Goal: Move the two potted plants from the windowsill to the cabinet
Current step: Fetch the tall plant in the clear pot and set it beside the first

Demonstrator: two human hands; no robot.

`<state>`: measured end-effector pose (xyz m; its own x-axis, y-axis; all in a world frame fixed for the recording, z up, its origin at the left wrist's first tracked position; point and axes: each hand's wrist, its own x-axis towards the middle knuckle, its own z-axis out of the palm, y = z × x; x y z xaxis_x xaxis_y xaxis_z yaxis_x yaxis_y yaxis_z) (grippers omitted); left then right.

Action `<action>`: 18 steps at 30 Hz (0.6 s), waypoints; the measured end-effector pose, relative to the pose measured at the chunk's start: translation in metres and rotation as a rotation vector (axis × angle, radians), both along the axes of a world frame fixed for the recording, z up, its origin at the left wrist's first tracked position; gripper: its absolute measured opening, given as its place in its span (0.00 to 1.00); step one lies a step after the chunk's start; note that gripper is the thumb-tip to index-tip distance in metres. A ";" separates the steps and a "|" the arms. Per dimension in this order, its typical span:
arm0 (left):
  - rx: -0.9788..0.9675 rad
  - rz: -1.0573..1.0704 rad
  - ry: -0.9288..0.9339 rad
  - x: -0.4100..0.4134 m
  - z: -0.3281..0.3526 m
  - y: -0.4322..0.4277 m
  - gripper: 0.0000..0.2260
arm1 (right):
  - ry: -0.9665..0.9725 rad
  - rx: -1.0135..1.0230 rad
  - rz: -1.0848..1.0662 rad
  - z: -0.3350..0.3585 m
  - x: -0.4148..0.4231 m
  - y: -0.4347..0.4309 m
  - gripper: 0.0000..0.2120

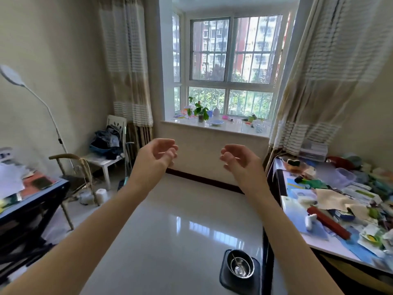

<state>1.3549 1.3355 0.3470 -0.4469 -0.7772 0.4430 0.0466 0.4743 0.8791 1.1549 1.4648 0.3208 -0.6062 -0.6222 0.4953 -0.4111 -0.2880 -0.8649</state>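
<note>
both hands raised at chest height, palms turned inward toward each other, fingers loosely curled and spread wide; the left hand point(158, 153) and right hand point(236, 159) hold nothing. well beyond the hands, the white stone windowsill point(187, 124) carries the task's things: a leafy green potted plant in a small dark pot point(201, 112) stands ahead of and between the hands; a second patch of green, further to the right hand's side point(252, 119), may be the second plant, but it is too small to tell. no cabinet can be identified with certainty in this view.

risks, as judged from here: the windowsill is crowded. a pale blue shallow dish point(217, 122) lies just beside the dark pot, and small coloured items sit around it, so a wide reach could knock neighbours off the ledge. the trailing leaves may snag or bend if the pot is gripped from above. carrying both pots at once would leave no free hand should one slip.

surface and room: a glossy pale tiled floor point(180, 220) lies beneath the arms, reflecting the barred window point(231, 52); it may be slippery. beside the right hand a cluttered tabletop point(319, 239) is heaped with papers and packets; on the left hand's side stand a white plastic chair with a backpack point(106, 143) and a dark tabletop point(42, 188). striped beige curtains point(127, 60) frame the bay.
</note>
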 end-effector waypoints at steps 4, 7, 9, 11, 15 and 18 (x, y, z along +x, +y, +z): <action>-0.010 0.025 -0.018 -0.025 0.001 -0.037 0.10 | -0.012 0.013 0.039 -0.001 -0.028 -0.047 0.07; 0.001 0.037 -0.004 -0.037 0.004 -0.072 0.10 | -0.013 0.013 0.062 -0.001 -0.043 -0.081 0.08; 0.010 0.036 0.010 -0.049 0.002 -0.101 0.09 | -0.019 0.017 0.067 -0.002 -0.054 -0.108 0.07; 0.014 0.028 0.030 -0.061 0.000 -0.132 0.09 | -0.008 0.022 0.060 -0.002 -0.063 -0.138 0.08; 0.031 -0.020 0.076 -0.083 -0.002 -0.198 0.07 | 0.033 0.032 0.042 0.004 -0.077 -0.196 0.08; 0.041 -0.056 0.098 -0.100 0.006 -0.255 0.06 | 0.058 0.030 0.019 0.016 -0.090 -0.245 0.09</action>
<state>1.2549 1.0810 0.3531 -0.4459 -0.7706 0.4553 0.1584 0.4327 0.8875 1.0654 1.2195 0.3364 -0.5652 -0.6482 0.5102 -0.4557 -0.2702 -0.8481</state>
